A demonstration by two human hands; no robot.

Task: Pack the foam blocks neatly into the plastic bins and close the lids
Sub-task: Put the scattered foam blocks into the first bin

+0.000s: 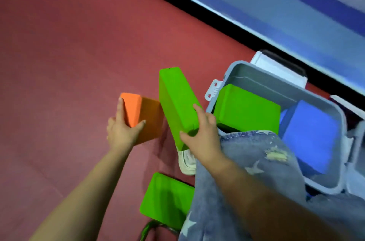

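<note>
A red floor mat (69,43) is carrying the work, mid-packing. The left hand (120,132) is gripping an orange block (146,116); the right hand (201,134) is holding a green block (175,98) just left of the open grey bin (276,80), which likely needs both lowered in flat. No readable writing is showing.

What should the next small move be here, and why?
Probably swing the green block in the right hand rightward and lower it into the open bin. That hand already grips it beside the bin, which holds another green block and a blue block. How much room is left I cannot tell. The left hand holds the orange block, which could follow.
</note>
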